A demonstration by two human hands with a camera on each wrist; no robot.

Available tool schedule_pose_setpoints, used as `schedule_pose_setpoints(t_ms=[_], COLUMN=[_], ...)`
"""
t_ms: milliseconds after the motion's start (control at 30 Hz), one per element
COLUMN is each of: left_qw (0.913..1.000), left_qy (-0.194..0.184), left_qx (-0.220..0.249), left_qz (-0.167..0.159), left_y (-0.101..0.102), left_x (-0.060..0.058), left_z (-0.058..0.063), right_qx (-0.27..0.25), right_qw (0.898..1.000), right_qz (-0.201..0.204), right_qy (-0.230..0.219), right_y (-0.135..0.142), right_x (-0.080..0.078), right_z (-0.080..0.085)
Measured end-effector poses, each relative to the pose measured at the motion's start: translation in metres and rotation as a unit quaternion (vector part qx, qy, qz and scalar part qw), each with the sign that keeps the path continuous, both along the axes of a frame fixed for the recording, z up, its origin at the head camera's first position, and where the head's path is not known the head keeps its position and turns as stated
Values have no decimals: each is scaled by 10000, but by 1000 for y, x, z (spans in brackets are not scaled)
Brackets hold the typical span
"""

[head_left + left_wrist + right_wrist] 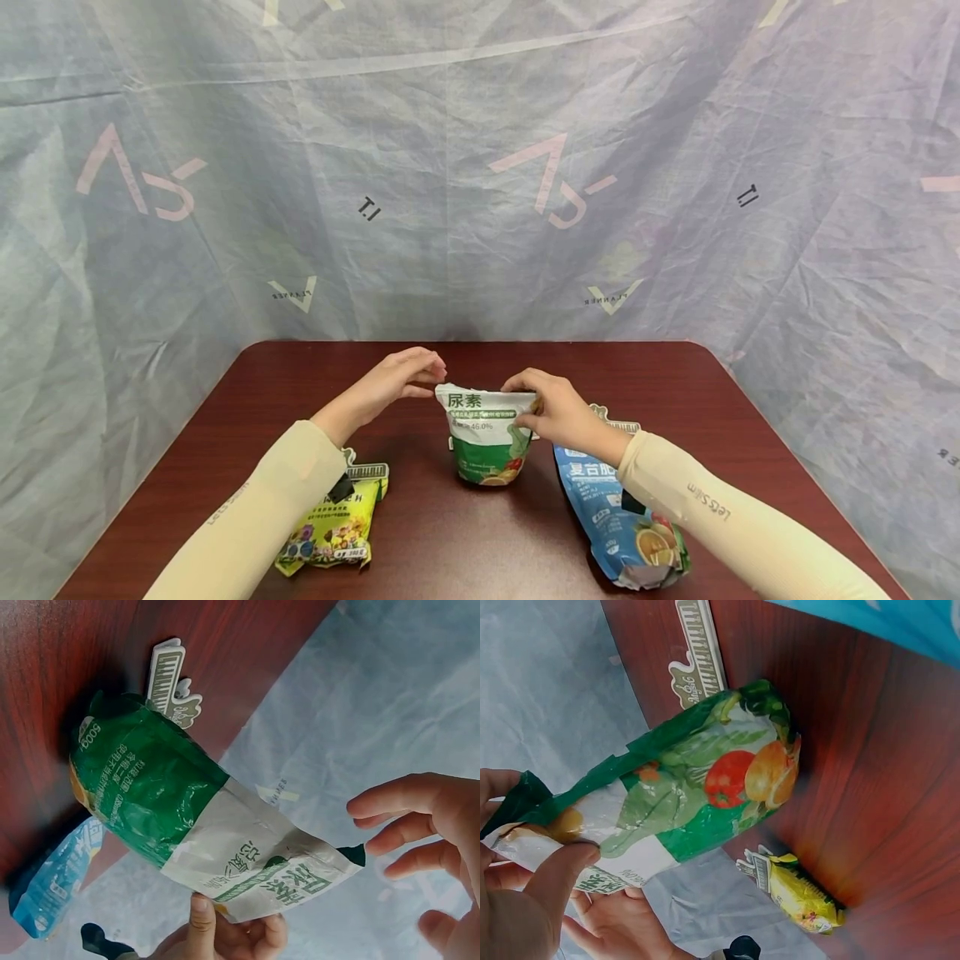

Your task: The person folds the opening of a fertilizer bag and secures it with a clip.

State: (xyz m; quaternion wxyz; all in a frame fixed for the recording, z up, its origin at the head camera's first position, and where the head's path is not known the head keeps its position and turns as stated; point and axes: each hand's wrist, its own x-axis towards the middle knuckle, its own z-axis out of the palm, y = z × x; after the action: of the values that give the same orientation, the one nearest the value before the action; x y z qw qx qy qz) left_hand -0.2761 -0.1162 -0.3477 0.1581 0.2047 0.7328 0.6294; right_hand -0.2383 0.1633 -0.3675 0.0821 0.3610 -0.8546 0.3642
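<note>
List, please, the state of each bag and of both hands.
Green bag: upright, top corner pinched; sealed or opened, unclear.
Right hand: pinching that top corner.
Left hand: fingers relaxed, near the same bag, gripping nothing.
Yellow bag: lying on the table, partly hidden.
Blue bag: lying on the table, partly hidden.

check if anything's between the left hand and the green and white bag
Nothing visible: the left hand is close beside a top corner of the green-and-white bag, while the yellow bag and blue bag lie off to either side.
</note>
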Motion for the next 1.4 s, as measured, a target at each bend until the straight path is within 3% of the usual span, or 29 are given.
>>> schedule_pose_setpoints(t_ms=[133, 267, 367, 500, 567, 633, 867, 1033, 1267, 1400], left_qw=[9981, 9873, 9719, 9433, 9317, 9264, 9266, 9256, 9321, 9359], left_qy=[464, 1291, 1984, 2857, 3137, 3263, 3308, 3375, 3230, 3100], left_qx=[-377, -875, -1228, -1677, -1826, -1875, -1783, -1648, -1460, -1467], left_qz=[177, 309, 308, 203, 166, 130, 145, 468, 738, 805], left_y=[4, 10, 16, 25, 28, 31, 35, 37, 36, 35], left_x=[5, 11, 15, 19, 21, 23, 24, 22, 20, 19], left_z=[0, -1, -3, -5, -6, -8, -19, -27, -32, -32], right_qx=[-82, -82, -80, -115, -142, -176, -298, -402, -830, -879], right_qw=[9998, 9996, 9994, 9992, 9991, 9988, 9969, 9941, 9823, 9792], right_qz=[-96, -224, -271, -267, -263, -268, -316, -461, -507, -574], right_qy=[-133, -177, -218, -267, -302, -362, -658, -898, -1603, -1736], right_y=[-1, -1, -1, -1, -1, -2, -2, -2, 1, 2], right_x=[0, -1, -2, -4, -4, -5, -4, -4, -7, -7], right_z=[1, 1, 1, 1, 1, 1, 3, 3, 3, 4])
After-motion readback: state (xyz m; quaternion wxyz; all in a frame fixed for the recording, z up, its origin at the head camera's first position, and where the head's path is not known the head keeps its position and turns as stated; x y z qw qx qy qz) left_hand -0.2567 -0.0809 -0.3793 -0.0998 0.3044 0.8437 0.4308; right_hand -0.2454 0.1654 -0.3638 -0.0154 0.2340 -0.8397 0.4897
